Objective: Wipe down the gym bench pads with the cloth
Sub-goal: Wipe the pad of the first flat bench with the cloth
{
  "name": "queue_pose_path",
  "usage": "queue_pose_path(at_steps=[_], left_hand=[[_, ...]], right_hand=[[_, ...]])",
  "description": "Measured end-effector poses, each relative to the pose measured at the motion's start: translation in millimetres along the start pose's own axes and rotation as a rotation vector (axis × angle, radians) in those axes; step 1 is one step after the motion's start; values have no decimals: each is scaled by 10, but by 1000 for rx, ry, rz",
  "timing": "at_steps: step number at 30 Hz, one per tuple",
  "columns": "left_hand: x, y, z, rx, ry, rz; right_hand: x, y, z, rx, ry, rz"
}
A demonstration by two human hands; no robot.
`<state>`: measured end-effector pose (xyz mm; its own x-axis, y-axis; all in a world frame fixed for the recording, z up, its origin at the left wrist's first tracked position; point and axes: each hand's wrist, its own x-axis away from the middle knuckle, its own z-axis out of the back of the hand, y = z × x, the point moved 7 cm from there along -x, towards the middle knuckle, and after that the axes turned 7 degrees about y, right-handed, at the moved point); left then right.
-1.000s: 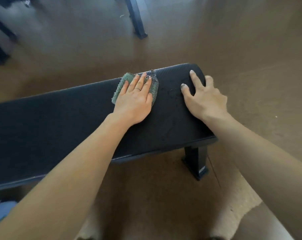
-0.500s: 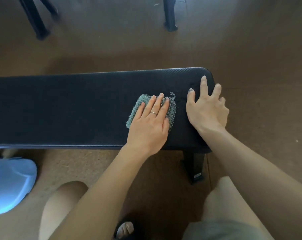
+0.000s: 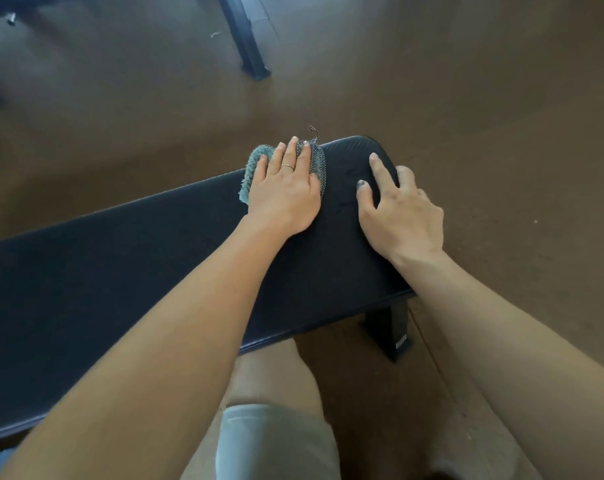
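Bench pad [image 3: 148,271] — long axis left-right

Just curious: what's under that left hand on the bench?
A green cloth lies under the left hand, pressed flat on the black bench pad. Its edges show beside the fingers; the middle of the cloth is covered.

Your left hand [image 3: 284,188] hides most of the cloth [image 3: 252,170]. The bench pad [image 3: 120,271] runs off-frame at nine o'clock; your forearms cover its near edge.
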<state>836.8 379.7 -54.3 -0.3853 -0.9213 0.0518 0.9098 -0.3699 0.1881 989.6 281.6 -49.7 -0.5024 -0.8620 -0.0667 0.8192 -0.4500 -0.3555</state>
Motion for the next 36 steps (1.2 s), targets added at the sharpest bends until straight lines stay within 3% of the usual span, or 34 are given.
queue_pose_path(at_steps=[5, 9, 19, 25, 30, 36], left_hand=[[-121, 34, -17, -1, -36, -14], [-238, 180, -24, -17, -55, -21], [-290, 924, -109, -80, -76, -223], [668, 1034, -118, -70, -72, -382], [327, 977, -92, -47, -50, -384], [-369, 1032, -104, -33, -46, -208]], right_hand=[[8, -11, 22, -69, -14, -47], [-33, 61, 94, -302, -33, -153], [-190, 199, 36, -523, -173, -322], [-282, 318, -114, -1126, -451, -580], [-298, 360, -181, -1261, -600, -610], [-284, 453, -206, -1273, -604, -647]])
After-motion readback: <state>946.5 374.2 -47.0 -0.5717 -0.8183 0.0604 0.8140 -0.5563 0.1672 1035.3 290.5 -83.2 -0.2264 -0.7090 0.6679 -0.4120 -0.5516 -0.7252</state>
